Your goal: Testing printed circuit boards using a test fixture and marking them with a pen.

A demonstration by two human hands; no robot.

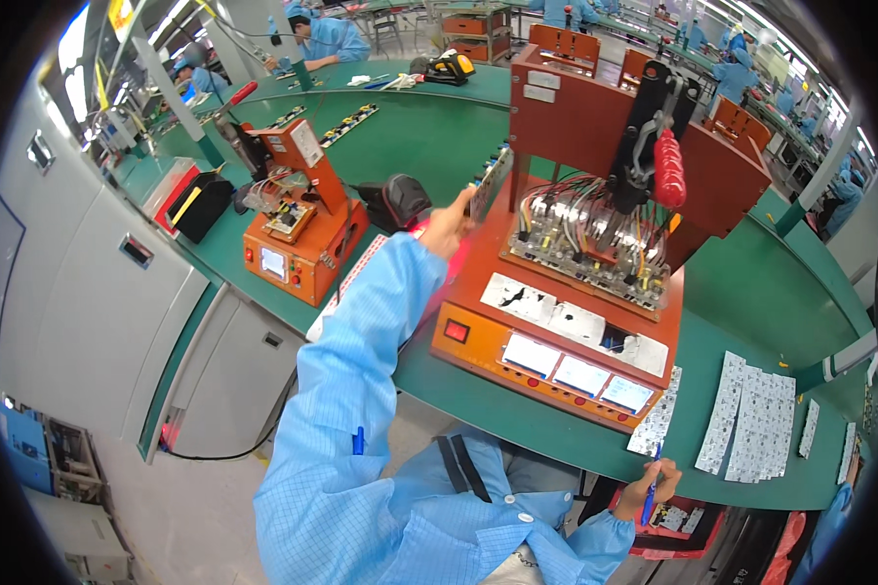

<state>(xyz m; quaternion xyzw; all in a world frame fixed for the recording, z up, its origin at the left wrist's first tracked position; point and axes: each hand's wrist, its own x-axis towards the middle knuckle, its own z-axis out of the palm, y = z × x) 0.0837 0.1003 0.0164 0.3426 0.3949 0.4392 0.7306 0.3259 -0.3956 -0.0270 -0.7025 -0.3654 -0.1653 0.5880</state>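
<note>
My left hand (446, 226) reaches forward past the left side of a large orange test fixture (470, 336), its fingers closed on the near end of a narrow circuit board strip (491, 181). The strip stands tilted on edge, with small parts along it. Low at the right, my right hand (661, 478) is closed around a blue pen (650, 502) at the table's front edge. Beyond the pen, a printed circuit board panel (658, 421) lies partly behind the fixture's corner. A red-handled toggle clamp (669, 168) stands above the fixture's wired probe plate (585, 263).
A smaller orange fixture (293, 255) stands left on the green table (429, 375). Several white board panels (751, 419) lie at the right. Below the front edge sits a red bin (698, 546) with boards. A barcode scanner (449, 68) and board strips (349, 125) lie farther back.
</note>
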